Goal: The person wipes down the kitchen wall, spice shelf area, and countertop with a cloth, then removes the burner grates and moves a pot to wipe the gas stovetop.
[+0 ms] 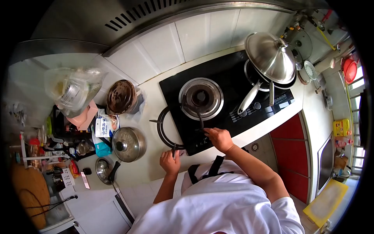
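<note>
A black ring-shaped pan support (pixel 160 130) with prongs lies tilted over the left edge of the black glass hob (pixel 233 74). My left hand (pixel 170 162) is closed on its near prong, at the counter's front edge. My right hand (pixel 219 139) has its fingers closed around a dark prong on the support's right side, which blends into the black glass. Just beyond sits the uncovered left burner (pixel 200 98) with its metal ring. On the right burner stands a wok (pixel 251 72) under a domed steel lid (pixel 270 54).
Left on the counter stand a glass-lidded pot (pixel 129 144), a brown-lidded pot (pixel 121 96), a small steel pan (pixel 104 170) and several packets. The range hood (pixel 156 19) hangs above. Red cabinet doors (pixel 287 156) and a sink (pixel 325 165) are at right.
</note>
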`<state>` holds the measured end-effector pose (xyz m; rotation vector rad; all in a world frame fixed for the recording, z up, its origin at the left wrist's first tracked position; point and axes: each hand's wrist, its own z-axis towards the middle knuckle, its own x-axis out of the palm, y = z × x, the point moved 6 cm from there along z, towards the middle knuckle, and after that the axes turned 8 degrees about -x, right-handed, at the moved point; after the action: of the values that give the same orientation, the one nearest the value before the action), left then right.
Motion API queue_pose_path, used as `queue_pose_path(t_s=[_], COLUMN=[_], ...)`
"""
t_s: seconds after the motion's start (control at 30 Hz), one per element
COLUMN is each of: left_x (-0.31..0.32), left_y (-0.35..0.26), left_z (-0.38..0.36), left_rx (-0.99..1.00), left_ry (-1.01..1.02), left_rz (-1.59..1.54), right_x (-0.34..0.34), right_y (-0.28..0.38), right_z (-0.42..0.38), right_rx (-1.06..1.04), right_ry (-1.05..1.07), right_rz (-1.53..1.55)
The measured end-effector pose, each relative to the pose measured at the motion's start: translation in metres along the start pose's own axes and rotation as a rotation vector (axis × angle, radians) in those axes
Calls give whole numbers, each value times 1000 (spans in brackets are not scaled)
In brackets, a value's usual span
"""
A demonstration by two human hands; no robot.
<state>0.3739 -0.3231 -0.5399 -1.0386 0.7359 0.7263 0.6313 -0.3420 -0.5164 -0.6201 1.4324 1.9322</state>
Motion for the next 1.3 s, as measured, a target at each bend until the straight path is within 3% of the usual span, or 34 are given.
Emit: queue_pose_path(t_s=[0.17, 0.67, 0.7, 0.77, 0.87, 0.97, 1.17, 1.3], left_x=[-10, 1, 1, -1, -3, -4, -11, -21], left_y=[24, 42, 42, 40, 38, 41, 44, 40], left_z=[-38, -54, -53, -53, -50, -48, -46, -46], left_rx=[-85, -189, -191, -165, -140, -191, -307, -316], left_ry=[41, 62, 61, 49, 68, 121, 282, 251], left_rz=[98, 76, 76, 75, 97, 93, 109, 32], right_x=[33, 43, 40, 23, 6, 5, 26, 35], right_y=[7, 5, 3, -2, -19, -33, -54, -60], right_z=[-18, -11, -6, 9, 42, 70, 90, 94], right_rx=[9, -131, -133, -145, -39, 43, -35, -69], right_ry=[179, 355, 357, 160, 7, 85, 205, 297], right_rz=[61, -57, -57, 3, -123, -213, -323, -376])
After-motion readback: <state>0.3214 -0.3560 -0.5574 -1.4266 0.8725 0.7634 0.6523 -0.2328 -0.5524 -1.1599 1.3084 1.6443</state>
